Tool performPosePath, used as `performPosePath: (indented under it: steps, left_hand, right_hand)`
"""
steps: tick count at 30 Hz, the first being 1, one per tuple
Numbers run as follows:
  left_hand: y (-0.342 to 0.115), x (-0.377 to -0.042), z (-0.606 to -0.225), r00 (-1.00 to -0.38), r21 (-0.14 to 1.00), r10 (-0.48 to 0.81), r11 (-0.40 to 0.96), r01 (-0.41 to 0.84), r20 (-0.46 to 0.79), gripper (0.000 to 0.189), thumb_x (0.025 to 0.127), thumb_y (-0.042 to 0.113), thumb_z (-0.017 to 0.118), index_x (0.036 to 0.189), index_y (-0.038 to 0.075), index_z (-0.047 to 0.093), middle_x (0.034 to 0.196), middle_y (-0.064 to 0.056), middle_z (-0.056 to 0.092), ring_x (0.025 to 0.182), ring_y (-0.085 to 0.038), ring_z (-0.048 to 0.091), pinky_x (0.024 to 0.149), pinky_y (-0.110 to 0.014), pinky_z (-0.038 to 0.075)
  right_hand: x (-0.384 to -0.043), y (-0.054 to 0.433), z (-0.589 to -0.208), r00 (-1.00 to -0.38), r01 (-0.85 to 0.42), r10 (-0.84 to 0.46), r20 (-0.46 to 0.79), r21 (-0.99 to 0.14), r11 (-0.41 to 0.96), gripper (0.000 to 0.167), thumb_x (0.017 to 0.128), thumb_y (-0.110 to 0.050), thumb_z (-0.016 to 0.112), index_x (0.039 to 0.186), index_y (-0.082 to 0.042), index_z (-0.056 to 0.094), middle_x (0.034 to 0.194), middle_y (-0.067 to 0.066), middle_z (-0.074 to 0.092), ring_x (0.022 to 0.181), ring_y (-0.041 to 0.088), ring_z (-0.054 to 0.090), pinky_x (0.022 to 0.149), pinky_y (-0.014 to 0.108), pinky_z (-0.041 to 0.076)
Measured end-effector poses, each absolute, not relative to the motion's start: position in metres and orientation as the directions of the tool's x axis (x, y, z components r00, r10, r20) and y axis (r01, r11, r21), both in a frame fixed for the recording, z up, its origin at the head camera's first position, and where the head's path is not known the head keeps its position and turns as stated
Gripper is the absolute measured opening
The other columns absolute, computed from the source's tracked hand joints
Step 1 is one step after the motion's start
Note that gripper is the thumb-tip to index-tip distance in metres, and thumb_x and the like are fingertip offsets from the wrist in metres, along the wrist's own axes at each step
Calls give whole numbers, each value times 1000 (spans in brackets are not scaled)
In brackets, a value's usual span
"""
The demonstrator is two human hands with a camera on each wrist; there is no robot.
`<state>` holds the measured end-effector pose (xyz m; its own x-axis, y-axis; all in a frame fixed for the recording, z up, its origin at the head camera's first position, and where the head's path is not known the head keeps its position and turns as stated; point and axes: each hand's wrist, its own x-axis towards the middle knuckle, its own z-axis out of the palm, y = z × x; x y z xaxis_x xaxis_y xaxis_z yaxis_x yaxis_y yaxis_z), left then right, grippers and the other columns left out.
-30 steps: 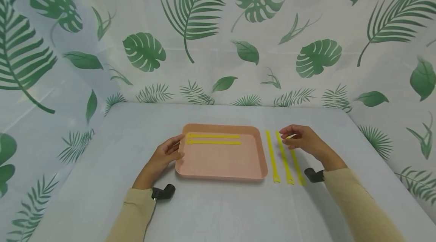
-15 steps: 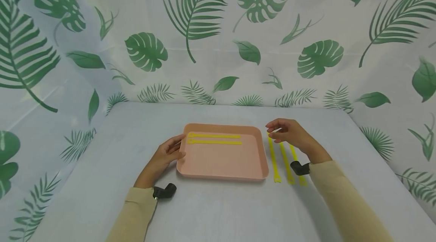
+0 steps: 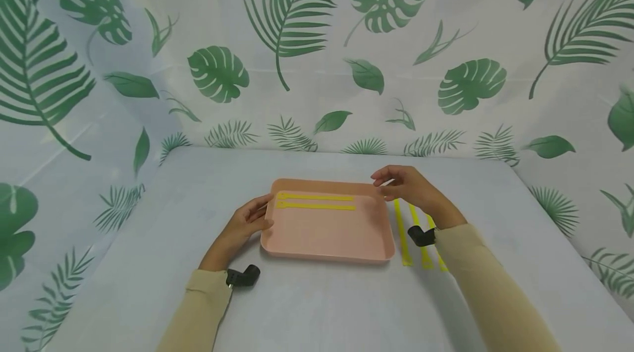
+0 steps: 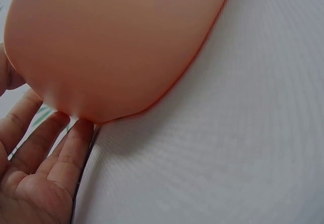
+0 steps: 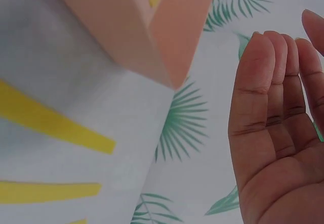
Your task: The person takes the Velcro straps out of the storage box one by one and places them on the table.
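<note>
I face a white back wall [image 3: 317,85] printed with green leaves [image 3: 218,74], which meets the far edge of my flat white table [image 3: 322,308], while a matching left wall [image 3: 114,126] and right wall [image 3: 589,176] flank me under soft, diffuse light.

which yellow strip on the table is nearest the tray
The leftmost strip of the three on the table: it lies beside the tray, while the middle strip and rightmost strip sit farther right.
</note>
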<state>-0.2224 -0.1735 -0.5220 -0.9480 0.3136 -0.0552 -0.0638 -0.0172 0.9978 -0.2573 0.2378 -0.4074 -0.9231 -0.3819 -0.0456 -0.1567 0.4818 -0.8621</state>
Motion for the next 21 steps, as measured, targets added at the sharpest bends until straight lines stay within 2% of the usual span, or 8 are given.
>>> performPosePath:
  steps: [7, 10, 17, 21]
  left_hand:
    - [-174, -222, -522, -945, 998, 324, -22, -52, -42, 74, 99, -1, 68, 165, -5, 35, 170, -27, 36, 158, -41, 36, 111, -21, 49]
    - [-174, -222, -521, -944, 998, 329, -30, -47, -35, 73, 99, -2, 67, 165, -5, 35, 170, -28, 36, 158, -42, 35, 110, -21, 50]
    - [-174, -222, -521, -945, 999, 324, -27, -48, -36, 74, 99, -2, 67, 165, -5, 35, 170, -27, 36, 158, -42, 36, 110, -21, 50]
    - [-175, -221, -521, -947, 998, 319, -25, -51, -41, 74, 98, -2, 68, 165, -5, 36, 170, -27, 36, 158, -40, 36, 113, -23, 48]
  right_hand:
    - [-265, 223, -404, -913, -180, -407, -32, -863, 472, 34, 101, 3, 68, 133, 11, 65, 127, 31, 67, 103, 24, 73, 86, 33, 64]
    - [-268, 218, -406, -910, -183, -414, -28, -868, 461, 33, 100, 3, 67, 132, 12, 65, 126, 31, 68, 104, 26, 73, 85, 32, 65]
    - [-272, 200, -410, -901, -144, -430, -57, -896, 421, 35, 100, 5, 67, 134, 14, 64, 129, 31, 67, 103, 17, 72, 87, 29, 64]
    - [-275, 189, -412, -896, -132, -438, -70, -901, 414, 35, 101, 4, 67, 134, 14, 64, 131, 32, 66, 107, 22, 72, 89, 28, 63]
